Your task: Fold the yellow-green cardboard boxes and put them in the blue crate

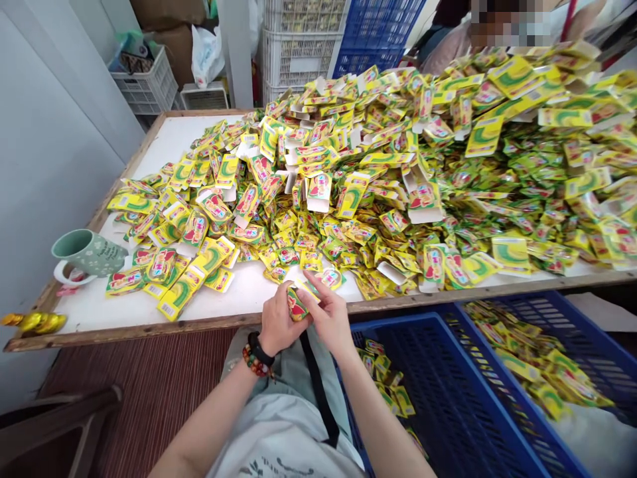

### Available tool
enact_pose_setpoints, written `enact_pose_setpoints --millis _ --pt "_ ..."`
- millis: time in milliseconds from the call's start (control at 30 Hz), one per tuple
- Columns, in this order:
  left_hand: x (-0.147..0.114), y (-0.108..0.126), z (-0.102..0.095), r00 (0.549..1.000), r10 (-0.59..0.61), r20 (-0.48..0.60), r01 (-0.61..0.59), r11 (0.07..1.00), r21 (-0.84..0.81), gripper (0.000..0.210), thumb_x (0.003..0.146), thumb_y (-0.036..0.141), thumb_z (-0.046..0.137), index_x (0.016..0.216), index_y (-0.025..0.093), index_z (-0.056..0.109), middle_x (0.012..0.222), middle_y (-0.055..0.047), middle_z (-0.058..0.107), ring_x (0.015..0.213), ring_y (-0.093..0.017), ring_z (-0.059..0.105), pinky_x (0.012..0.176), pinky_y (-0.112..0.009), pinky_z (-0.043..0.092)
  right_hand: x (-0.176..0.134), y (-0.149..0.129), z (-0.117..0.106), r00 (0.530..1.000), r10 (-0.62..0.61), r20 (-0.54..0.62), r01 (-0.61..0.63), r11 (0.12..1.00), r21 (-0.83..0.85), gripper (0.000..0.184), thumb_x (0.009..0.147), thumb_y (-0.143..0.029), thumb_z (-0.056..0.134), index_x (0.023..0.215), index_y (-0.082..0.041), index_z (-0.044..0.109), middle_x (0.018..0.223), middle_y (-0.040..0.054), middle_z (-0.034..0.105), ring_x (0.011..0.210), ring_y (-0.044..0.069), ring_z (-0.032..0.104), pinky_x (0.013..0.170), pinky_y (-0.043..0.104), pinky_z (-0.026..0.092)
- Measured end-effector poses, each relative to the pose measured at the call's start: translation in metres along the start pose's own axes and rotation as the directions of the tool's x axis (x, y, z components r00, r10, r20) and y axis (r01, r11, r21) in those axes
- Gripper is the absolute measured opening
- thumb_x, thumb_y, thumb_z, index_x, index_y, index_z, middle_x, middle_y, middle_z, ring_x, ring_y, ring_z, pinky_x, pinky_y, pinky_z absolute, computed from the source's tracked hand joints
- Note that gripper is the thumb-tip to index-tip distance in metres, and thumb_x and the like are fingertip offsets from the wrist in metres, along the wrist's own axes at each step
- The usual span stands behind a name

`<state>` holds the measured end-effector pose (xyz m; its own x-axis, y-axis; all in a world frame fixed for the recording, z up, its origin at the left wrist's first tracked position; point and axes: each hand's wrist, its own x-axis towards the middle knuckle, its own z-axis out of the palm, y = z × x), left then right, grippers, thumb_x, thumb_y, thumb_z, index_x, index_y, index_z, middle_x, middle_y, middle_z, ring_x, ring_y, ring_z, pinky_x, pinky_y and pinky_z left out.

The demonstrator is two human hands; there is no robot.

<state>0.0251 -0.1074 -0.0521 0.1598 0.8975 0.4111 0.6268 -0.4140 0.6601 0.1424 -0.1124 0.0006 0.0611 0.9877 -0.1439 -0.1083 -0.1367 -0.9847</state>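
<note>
Holding a small yellow-green packet [297,304] between both hands, just over the near edge of the bench [124,318]. Left hand [277,324] is closing around the packet's left side and underside, fingers curled; right hand [328,318] is pinching its right end from above, thumb and fingertips pressing in. Both hands are clamped on the same packet, touching each other. A beaded bracelet and dark band [257,357] are sitting on the left wrist.

Judging from the grip, doing this well is calling for keeping the packet pinched at its ends without crushing it, and working close to the body so nothing is slipping off the bench edge.

Just beyond the hands, a huge pile of matching packets and flat cartons [378,166] is covering most of the bench, rising higher toward the far right. Some opened white-flapped cartons [423,202] are lying on top mid-pile. Bare white bench surface is showing only in a thin strip near the hands and at the far left corner, so room for moving is tight.

A green mug [87,253] is standing near the left edge, handle side near, well apart from the hands. Gold-wrapped items [34,322] are resting at the near left corner.

Below right, two blue crates [438,385] are sitting beside the lap, holding packets; the far-right one [542,358] is holding more. White and blue crates [298,46] are stacking far back. Another person is sitting at the far right.
</note>
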Motion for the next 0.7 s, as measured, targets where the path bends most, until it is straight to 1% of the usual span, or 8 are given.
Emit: enact_pose_setpoints --millis 100,200,300,400,500,567,633,700 --pt "-0.001 -0.001 0.001 0.997 0.068 -0.034 -0.068 0.998 0.013 0.059 0.083 0.055 0.054 0.125 0.017 0.037 0.101 -0.010 0.066 0.080 -0.025 0.069 0.067 -0.035 0.054 0.001 -0.007 -0.005 0.982 0.135 0.135 -0.151 0.981 0.120 0.059 0.068 -0.036 0.076 0.123 -0.020 0.064 0.093 0.0041 0.076 0.079 0.020 0.069 0.072 0.031 0.056" --pt "-0.001 -0.001 0.002 0.988 0.144 -0.048 -0.144 0.990 0.008 0.060 0.085 0.056 0.050 0.126 0.015 0.037 0.104 -0.012 0.064 0.081 -0.024 0.068 0.068 -0.034 0.054 0.004 -0.010 -0.005 0.968 0.168 0.184 -0.195 0.971 0.136 0.051 0.064 -0.026 0.075 0.115 -0.020 0.068 0.097 0.0030 0.075 0.086 0.018 0.068 0.078 0.029 0.054" --pt "0.000 -0.001 0.002 0.982 0.185 -0.032 -0.185 0.983 0.001 0.063 0.085 0.057 0.049 0.129 0.014 0.035 0.110 -0.015 0.062 0.085 -0.025 0.068 0.070 -0.036 0.054 0.012 -0.010 -0.006 0.975 0.112 0.192 -0.123 0.991 0.047 0.055 0.066 -0.020 0.071 0.120 -0.021 0.064 0.103 0.0027 0.074 0.090 0.018 0.068 0.083 0.031 0.053" --pt "0.001 0.001 0.002 0.992 0.125 0.000 -0.124 0.992 0.028 0.064 0.083 0.054 0.053 0.130 0.015 0.034 0.112 -0.014 0.062 0.087 -0.025 0.068 0.071 -0.036 0.054 0.019 -0.012 -0.011 0.972 0.017 0.235 0.008 0.994 -0.105 0.051 0.069 -0.021 0.069 0.120 -0.021 0.065 0.111 0.0056 0.072 0.102 0.023 0.067 0.093 0.037 0.051" --pt "0.002 0.002 0.002 0.998 0.060 0.006 -0.060 0.997 0.048 0.066 0.081 0.049 0.057 0.132 0.016 0.032 0.116 -0.014 0.061 0.091 -0.026 0.068 0.073 -0.036 0.054 0.016 -0.010 -0.015 0.973 -0.098 0.207 0.150 0.957 -0.249 0.043 0.077 -0.030 0.066 0.119 -0.019 0.067 0.120 0.0079 0.068 0.114 0.028 0.062 0.102 0.045 0.045" --pt "0.001 0.002 0.002 1.000 0.030 0.008 -0.031 0.998 0.047 0.065 0.080 0.048 0.057 0.131 0.016 0.031 0.115 -0.014 0.062 0.088 -0.026 0.068 0.070 -0.036 0.054 0.009 -0.005 -0.014 0.969 -0.151 0.193 0.199 0.946 -0.257 0.045 0.083 -0.037 0.061 0.125 -0.020 0.063 0.123 0.0072 0.067 0.115 0.029 0.062 0.102 0.046 0.045" --pt "0.001 0.001 0.002 1.000 0.009 0.017 -0.010 0.999 0.048 0.063 0.080 0.048 0.057 0.129 0.016 0.032 0.109 -0.013 0.064 0.083 -0.026 0.069 0.065 -0.035 0.054 0.002 0.001 -0.011 0.967 -0.172 0.186 0.209 0.957 -0.199 0.046 0.087 -0.040 0.057 0.129 -0.021 0.059 0.120 0.0059 0.068 0.109 0.028 0.065 0.097 0.044 0.049" --pt "0.001 0.000 0.002 1.000 0.001 0.025 -0.003 0.998 0.058 0.061 0.080 0.048 0.056 0.126 0.016 0.033 0.104 -0.011 0.065 0.079 -0.026 0.069 0.063 -0.035 0.053 -0.001 0.006 -0.007 0.972 -0.186 0.142 0.208 0.964 -0.164 0.044 0.088 -0.041 0.055 0.127 -0.021 0.060 0.114 0.0046 0.071 0.103 0.026 0.068 0.093 0.042 0.053"
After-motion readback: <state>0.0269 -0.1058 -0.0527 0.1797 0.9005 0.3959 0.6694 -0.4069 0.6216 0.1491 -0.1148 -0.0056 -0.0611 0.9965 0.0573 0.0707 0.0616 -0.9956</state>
